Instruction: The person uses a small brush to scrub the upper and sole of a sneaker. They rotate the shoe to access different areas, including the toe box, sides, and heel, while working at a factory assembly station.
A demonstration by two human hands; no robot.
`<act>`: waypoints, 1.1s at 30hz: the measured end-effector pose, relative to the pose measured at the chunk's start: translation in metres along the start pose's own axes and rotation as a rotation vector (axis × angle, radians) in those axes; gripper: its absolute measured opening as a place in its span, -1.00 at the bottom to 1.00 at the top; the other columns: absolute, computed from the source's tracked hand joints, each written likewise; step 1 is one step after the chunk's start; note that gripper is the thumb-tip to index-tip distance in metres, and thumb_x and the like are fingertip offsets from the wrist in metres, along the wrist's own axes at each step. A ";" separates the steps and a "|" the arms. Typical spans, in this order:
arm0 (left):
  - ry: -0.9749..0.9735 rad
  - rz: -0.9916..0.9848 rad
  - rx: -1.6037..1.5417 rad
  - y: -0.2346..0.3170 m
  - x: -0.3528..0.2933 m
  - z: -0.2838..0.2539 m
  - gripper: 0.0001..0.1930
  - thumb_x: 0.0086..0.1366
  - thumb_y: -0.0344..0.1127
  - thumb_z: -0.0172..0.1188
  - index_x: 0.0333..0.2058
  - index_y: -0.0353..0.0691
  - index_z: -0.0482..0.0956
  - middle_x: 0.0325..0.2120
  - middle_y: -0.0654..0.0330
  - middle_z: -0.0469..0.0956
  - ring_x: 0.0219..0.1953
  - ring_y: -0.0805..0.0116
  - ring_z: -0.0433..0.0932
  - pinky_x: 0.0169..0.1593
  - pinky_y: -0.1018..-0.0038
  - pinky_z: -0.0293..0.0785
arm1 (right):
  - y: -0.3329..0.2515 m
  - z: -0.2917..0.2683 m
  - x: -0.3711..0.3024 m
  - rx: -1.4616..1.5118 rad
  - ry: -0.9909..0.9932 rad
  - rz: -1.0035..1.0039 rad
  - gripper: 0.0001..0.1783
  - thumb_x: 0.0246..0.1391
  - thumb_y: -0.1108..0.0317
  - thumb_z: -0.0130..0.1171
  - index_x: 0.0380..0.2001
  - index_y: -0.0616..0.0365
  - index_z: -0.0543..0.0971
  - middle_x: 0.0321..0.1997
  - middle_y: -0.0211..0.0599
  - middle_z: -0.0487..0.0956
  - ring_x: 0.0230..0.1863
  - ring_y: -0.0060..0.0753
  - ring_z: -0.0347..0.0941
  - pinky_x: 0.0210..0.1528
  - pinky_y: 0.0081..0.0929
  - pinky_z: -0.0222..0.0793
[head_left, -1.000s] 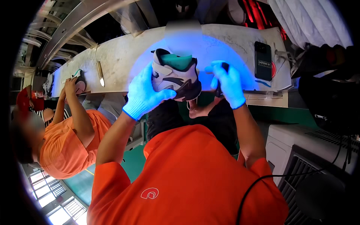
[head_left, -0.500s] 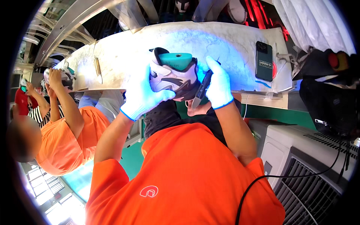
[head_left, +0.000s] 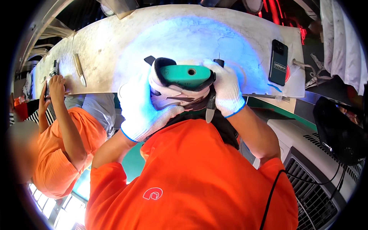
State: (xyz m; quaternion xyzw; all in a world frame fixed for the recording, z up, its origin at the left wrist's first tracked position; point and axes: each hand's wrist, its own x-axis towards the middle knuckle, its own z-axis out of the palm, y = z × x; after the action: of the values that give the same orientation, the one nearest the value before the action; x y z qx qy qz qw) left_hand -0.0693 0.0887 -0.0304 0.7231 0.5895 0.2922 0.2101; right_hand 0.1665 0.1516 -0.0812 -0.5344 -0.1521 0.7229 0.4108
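Observation:
Between my hands, just over the table's near edge, is a pale shoe (head_left: 165,93) with dark trim and a teal shoe last (head_left: 175,73) in its opening. The last's top, with a round hole, faces up. White-gloved, my left hand (head_left: 140,109) grips the shoe's left side, its thumb along the lower front. My right hand (head_left: 229,90), also gloved, closes round a black-handled knife (head_left: 210,109) at the shoe's right side. The knife's grey blade points down toward me, and a thin spike shows at the handle's upper end. Some right fingers are hidden behind the shoe.
A pale, blue-lit worktable (head_left: 126,42) spans the far side. On it lie a wooden-handled knife (head_left: 79,69) at left and a dark phone (head_left: 278,63) at right. A co-worker in orange (head_left: 69,142) handles a dark item at far left. A black bag (head_left: 337,130) hangs right.
The shoe has come nearer to me and tipped, showing more of the last's top. Both hands moved with it. The knife now points more steeply down. The whole view has shifted.

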 end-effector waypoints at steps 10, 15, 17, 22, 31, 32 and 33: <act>0.058 0.055 -0.045 -0.009 0.006 0.010 -0.06 -0.25 -0.15 0.83 0.20 -0.25 0.67 -0.13 0.08 0.78 -0.12 0.02 0.79 0.02 0.21 0.68 | 0.024 0.006 -0.008 0.000 0.260 -0.379 -0.85 0.40 0.37 0.30 -0.15 0.24 0.71 -0.20 -0.31 0.73 -0.14 -0.38 0.69 0.01 -0.38 0.64; 0.062 0.079 -0.062 -0.007 0.003 0.010 -0.05 -0.28 -0.15 0.84 0.19 -0.25 0.69 -0.14 0.09 0.78 -0.14 0.02 0.79 -0.01 0.22 0.68 | 0.039 0.004 -0.016 0.253 0.254 -0.334 -0.80 0.49 0.26 0.29 -0.10 0.19 0.67 -0.16 -0.35 0.68 -0.13 -0.43 0.66 -0.01 -0.42 0.61; 0.067 0.093 -0.065 -0.006 0.003 0.011 -0.05 -0.29 -0.16 0.85 0.19 -0.25 0.69 -0.14 0.10 0.77 -0.15 0.02 0.78 -0.02 0.22 0.67 | 0.043 0.011 -0.025 0.348 0.318 -0.303 -0.77 0.51 0.22 0.29 -0.08 0.19 0.65 -0.17 -0.35 0.66 -0.13 -0.44 0.65 -0.01 -0.43 0.61; 0.110 0.066 -0.048 -0.008 -0.007 0.023 -0.04 -0.27 -0.17 0.86 0.20 -0.26 0.66 -0.11 0.09 0.75 -0.13 0.03 0.77 0.00 0.23 0.66 | 0.046 0.025 -0.042 0.304 0.341 -0.429 -0.78 0.50 0.29 0.25 -0.13 0.25 0.67 -0.15 -0.31 0.69 -0.14 -0.42 0.65 -0.01 -0.42 0.59; 0.121 0.062 0.052 -0.025 -0.024 0.040 0.00 -0.14 -0.16 0.88 0.27 -0.33 0.54 0.06 -0.02 0.67 0.06 0.01 0.73 0.18 0.16 0.65 | 0.049 -0.010 -0.019 -0.033 0.020 -0.640 -0.81 0.42 0.39 0.21 -0.20 0.28 0.72 -0.12 -0.21 0.76 -0.18 -0.48 0.64 -0.12 -0.51 0.52; 0.104 0.079 0.064 -0.030 -0.019 0.032 0.01 -0.17 -0.14 0.88 0.26 -0.33 0.57 0.03 -0.02 0.67 0.03 -0.02 0.74 0.15 0.15 0.65 | 0.030 -0.018 -0.011 -0.016 -0.091 -0.421 -0.75 0.43 0.32 0.23 -0.20 0.31 0.74 -0.19 -0.19 0.77 -0.20 -0.44 0.65 -0.12 -0.49 0.52; 0.067 -0.023 -0.086 -0.036 -0.012 0.030 0.02 -0.18 -0.21 0.87 0.28 -0.34 0.54 0.04 0.01 0.67 0.05 0.05 0.74 0.18 0.18 0.68 | 0.020 -0.016 0.001 0.207 -0.008 -0.318 -0.64 0.49 0.25 0.20 -0.40 0.28 0.55 -0.18 -0.06 0.75 -0.09 -0.08 0.74 0.15 -0.17 0.63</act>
State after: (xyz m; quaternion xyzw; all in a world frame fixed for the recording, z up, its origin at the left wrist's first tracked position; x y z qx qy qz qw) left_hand -0.0773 0.0863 -0.0784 0.6962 0.5916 0.3390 0.2243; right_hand 0.1727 0.1370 -0.1013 -0.4556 -0.1608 0.6627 0.5722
